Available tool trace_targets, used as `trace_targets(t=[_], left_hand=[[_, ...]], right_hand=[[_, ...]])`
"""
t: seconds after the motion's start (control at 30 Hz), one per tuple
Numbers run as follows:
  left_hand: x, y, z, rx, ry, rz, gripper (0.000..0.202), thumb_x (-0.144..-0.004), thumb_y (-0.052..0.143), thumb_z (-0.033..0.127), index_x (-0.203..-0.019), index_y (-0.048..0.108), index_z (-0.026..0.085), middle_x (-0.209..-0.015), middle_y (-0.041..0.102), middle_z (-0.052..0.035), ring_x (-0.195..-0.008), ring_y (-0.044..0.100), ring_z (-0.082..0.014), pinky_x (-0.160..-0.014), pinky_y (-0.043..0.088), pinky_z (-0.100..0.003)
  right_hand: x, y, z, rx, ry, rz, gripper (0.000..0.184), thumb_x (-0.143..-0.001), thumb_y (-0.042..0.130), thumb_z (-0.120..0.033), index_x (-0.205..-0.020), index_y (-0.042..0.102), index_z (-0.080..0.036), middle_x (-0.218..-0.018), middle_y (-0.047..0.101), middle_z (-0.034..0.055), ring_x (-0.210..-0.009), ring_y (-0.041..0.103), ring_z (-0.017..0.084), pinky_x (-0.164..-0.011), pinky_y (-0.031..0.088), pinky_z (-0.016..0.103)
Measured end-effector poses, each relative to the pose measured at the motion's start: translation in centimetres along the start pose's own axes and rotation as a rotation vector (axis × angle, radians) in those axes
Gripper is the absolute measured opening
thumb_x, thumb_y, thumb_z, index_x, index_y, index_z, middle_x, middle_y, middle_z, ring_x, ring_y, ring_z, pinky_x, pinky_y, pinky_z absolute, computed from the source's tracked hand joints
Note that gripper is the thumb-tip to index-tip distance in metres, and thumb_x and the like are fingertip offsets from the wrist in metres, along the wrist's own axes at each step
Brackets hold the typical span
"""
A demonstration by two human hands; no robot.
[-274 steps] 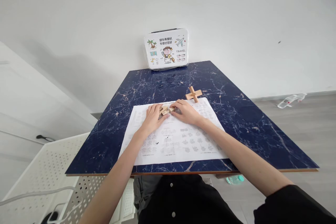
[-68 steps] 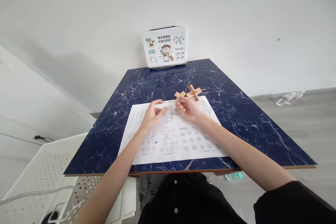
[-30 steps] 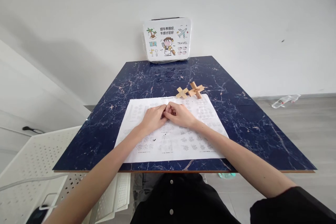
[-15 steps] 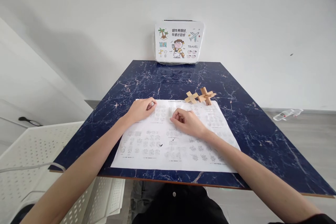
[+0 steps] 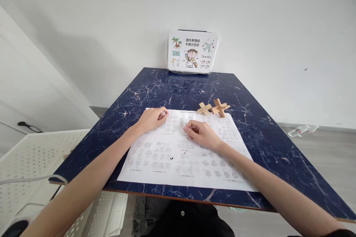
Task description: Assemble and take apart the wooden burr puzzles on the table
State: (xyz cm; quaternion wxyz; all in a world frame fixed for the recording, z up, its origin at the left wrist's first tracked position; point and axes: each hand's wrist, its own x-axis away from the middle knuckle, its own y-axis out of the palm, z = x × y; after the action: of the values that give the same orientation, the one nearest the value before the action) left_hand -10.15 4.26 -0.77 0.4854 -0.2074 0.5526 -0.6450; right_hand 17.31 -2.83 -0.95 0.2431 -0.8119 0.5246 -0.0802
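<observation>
Small puzzle (image 5: pixel 204 109) and big puzzle (image 5: pixel 220 108) sit side by side at the far edge of the paper (image 5: pixel 164 174). Left hand (image 5: pixel 152 119) and right hand (image 5: pixel 203 134), together one second ago, are now apart and loosely curled; whether they grip anything, I cannot tell, but the handling seems paused.

My paper (image 5: pixel 164 172) is white with gray pictures. My table (image 5: pixel 178 90) is dark blue with squiggly white lines.

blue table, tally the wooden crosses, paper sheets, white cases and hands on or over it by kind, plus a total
Wooden crosses: 2, paler cross and browner cross
Paper sheet: 1
White case: 1
Hands: 2, left hand and right hand
Total: 6
</observation>
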Motion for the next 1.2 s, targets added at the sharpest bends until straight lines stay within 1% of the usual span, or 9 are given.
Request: trace_targets(t=[0.27, 0.47, 0.57, 0.7, 1.2], left_hand=[[0.02, -0.16, 0.2, 0.005, 0.0, -0.002, 0.018, -0.1, 0.055, 0.035, -0.101, 0.07, 0.025, -0.07, 0.067, 0.0037, -0.065, 0.064, -0.0156, -0.063, 0.037, -0.027], [-0.05, -0.13, 0.25, 0.009, -0.002, -0.005, 0.017, -0.098, 0.055, 0.034, -0.101, 0.07, 0.025, -0.07, 0.067, 0.0033, -0.066, 0.065, -0.0167, -0.063, 0.038, -0.027], [-0.05, -0.19, 0.34, 0.011, -0.004, -0.014, 0.018, -0.099, 0.055, 0.035, -0.102, 0.069, 0.025, -0.07, 0.067, 0.003, -0.065, 0.064, -0.0168, -0.062, 0.038, -0.027], [-0.09, -0.37, 0.55, 0.001, -0.008, -0.03, 0.018, -0.099, 0.054, 0.034, -0.102, 0.069, 0.024, -0.07, 0.067, 0.0028, -0.063, 0.063, -0.0164, -0.062, 0.037, -0.027], [-0.14, -0.44, 0.68, -0.022, -0.002, -0.021, 0.017, -0.099, 0.054, 0.033, -0.102, 0.069, 0.025, -0.072, 0.069, 0.0027, -0.065, 0.064, -0.0171, -0.062, 0.037, -0.028]], right_hand=[[-0.03, 0.13, -0.05, 0.023, -0.007, -0.01, 0.03, -0.102, 0.057, -0.044, -0.081, 0.059, -0.023, -0.063, 0.065, -0.0005, -0.054, 0.051, 0.013, -0.057, 0.039, 0.031], [-0.14, -0.05, -0.15, -0.111, 0.05, -0.018, 0.034, -0.102, 0.057, -0.05, -0.081, 0.057, -0.023, -0.064, 0.063, -0.0008, -0.052, 0.048, 0.012, -0.052, 0.038, 0.029], [-0.11, -0.15, -0.21, -0.143, 0.048, -0.022, 0.037, -0.102, 0.058, -0.052, -0.08, 0.057, -0.023, -0.064, 0.062, -0.0014, -0.051, 0.048, 0.011, -0.052, 0.038, 0.028], [-0.05, -0.18, -0.16, -0.156, 0.034, -0.024, 0.035, -0.102, 0.059, -0.05, -0.081, 0.056, -0.023, -0.064, 0.061, -0.002, -0.051, 0.049, 0.011, -0.052, 0.037, 0.028], [-0.21, -0.08, -0.06, -0.141, 0.039, -0.015, 0.033, -0.102, 0.058, -0.048, -0.08, 0.055, -0.023, -0.064, 0.061, -0.0016, -0.051, 0.048, 0.011, -0.052, 0.038, 0.029]])
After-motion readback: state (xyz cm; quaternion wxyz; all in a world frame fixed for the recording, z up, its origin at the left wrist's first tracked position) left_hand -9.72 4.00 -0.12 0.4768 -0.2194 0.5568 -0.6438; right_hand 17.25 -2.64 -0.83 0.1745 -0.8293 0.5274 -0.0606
